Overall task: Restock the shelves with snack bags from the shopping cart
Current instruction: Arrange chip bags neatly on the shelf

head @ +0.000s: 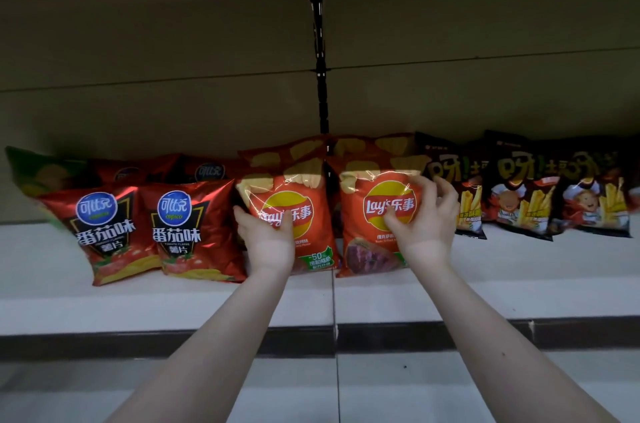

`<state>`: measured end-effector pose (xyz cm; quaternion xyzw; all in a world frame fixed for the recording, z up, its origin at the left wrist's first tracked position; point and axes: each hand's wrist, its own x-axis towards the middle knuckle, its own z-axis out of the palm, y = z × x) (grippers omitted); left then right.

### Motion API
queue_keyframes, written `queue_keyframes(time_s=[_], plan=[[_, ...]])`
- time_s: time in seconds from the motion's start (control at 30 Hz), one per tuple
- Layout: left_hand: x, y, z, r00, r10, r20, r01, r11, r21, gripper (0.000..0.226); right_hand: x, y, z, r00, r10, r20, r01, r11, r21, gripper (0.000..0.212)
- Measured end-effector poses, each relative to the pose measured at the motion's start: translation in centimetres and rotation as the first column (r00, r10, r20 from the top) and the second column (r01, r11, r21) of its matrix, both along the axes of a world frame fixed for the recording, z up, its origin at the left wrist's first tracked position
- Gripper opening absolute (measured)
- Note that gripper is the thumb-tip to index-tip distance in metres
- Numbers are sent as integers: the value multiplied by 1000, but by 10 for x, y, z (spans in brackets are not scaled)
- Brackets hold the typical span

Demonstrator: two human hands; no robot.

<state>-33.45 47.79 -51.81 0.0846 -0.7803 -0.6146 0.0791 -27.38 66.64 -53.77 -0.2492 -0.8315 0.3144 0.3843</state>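
Shelf (104,305) of pale board, seen from the front, with snack bags standing in a row along it. At far left a green bag (31,170) leans back, partly blurred. Next come two red tomato-flavour bags (104,232) side by side, with more red bags behind them. In the middle the left hand (266,235) holds the left Lay's bag (304,215), thumb pressed on the front by the logo, fingers round its left edge, grip closed on the bag, which stands upright on the shelf just beside the red ones. Just beside it stands the right Lay's bag (370,246), held by the right hand (426,218), thumb on the logo, fingers curled at its upper right edge, grip closed on that bag. A black upright post (320,76) rises behind the two. At right, dark fries bags (519,201) lean in a row
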Motion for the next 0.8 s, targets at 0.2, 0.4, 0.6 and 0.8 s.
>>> queue_keyframes(time_s=[0.2, 0.4, 0.6, 0.8], plan=[[29, 3, 10, 974, -82, -209, 62, 993, -101, 92, 8, -11, -3, 994, 77, -75, -63, 982, 178, 28], [61, 6, 14, 942, -210, -264, 258, 952, 164, 48, 29, -34, -2, 915, 301, -270, -369, 895, -251, 36], [74, 4, 22, 948, -229, -219, 293, 897, 330, 32, 43, -52, 6, 859, 264, -439, -481, 712, -512, 36], [116, -11, 86, 966, -245, -79, 257, 893, 369, 26, 81, -79, 72, 922, 235, -308, -381, 690, -616, 34]])
